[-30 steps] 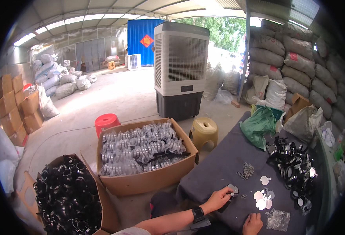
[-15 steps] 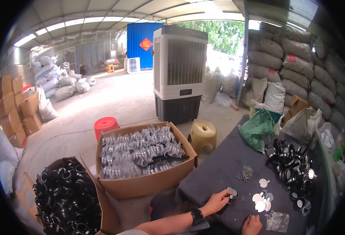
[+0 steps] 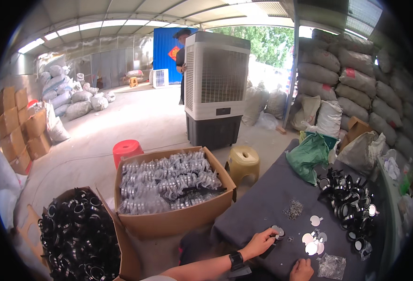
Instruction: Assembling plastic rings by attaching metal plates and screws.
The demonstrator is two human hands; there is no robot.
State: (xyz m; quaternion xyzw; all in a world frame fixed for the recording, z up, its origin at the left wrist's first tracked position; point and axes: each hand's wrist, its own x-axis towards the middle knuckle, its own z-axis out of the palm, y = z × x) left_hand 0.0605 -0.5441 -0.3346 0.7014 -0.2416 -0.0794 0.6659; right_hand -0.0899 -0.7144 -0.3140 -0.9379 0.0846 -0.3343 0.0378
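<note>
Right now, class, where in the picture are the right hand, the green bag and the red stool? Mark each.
Right hand [image 3: 302,270]: head view, on the back of the hand.
Green bag [image 3: 308,154]: head view, on its creased side.
Red stool [image 3: 127,148]: head view, on its seat.

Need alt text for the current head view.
A left hand holds a round, silver-faced part at a grey-covered table; the right hand rests nearby. Loose silver discs, small grey pieces and black ring-shaped parts lie around. Two open cartons stand left; a person is partly behind a tall vented unit.
</note>
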